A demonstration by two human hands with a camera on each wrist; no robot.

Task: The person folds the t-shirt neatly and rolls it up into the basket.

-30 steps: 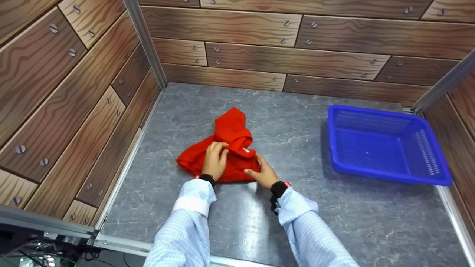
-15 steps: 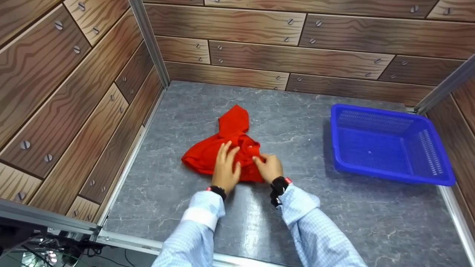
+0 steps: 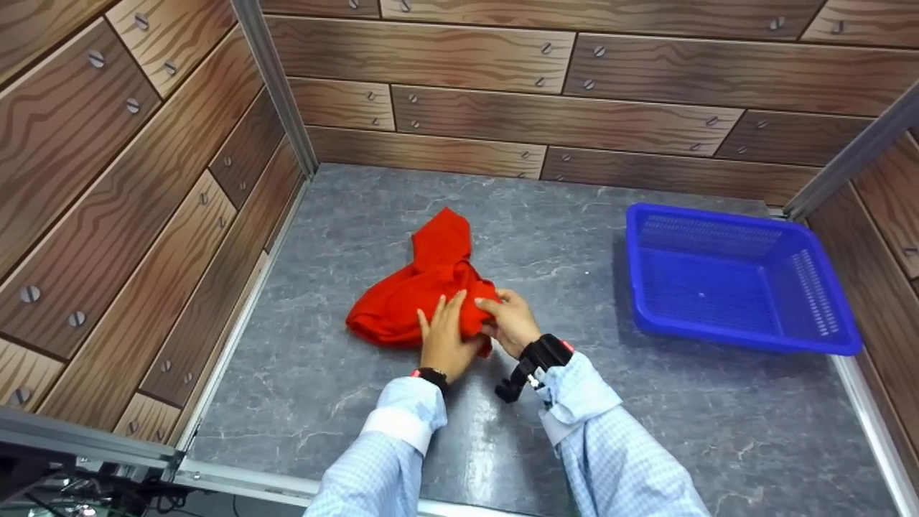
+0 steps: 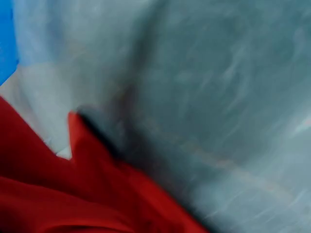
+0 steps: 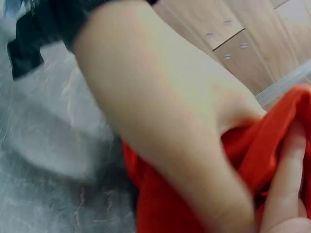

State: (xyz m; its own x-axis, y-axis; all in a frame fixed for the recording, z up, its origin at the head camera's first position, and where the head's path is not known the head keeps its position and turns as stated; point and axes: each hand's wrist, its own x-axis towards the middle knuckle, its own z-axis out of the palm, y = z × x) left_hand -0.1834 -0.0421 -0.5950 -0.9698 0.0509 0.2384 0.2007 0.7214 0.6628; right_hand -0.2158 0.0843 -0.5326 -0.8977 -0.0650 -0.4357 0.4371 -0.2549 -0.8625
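Observation:
A red cloth garment (image 3: 402, 301) lies bunched on the grey marbled surface, a folded flap of it pointing toward the back wall. My left hand (image 3: 446, 341) rests on its front part with the fingers extended and spread. At the right edge my right hand (image 3: 514, 323) pinches the cloth between thumb and fingers. In the right wrist view, fingers (image 5: 286, 182) press into a fold of the red garment (image 5: 165, 208). The left wrist view shows only the garment's raised edge (image 4: 97, 179); no hand is visible there.
A blue plastic basket (image 3: 747, 343) with perforated sides stands to the right. Wood-patterned panels (image 3: 459, 108) wall the back and sides, with metal framing (image 3: 273, 93) at the corners. Cables (image 3: 79, 477) lie outside the front left corner.
My left hand has shifted right along the garment, closer to my right hand. The right hand has lifted and folded the garment's right edge inward; the white spot on the cloth is out of sight.

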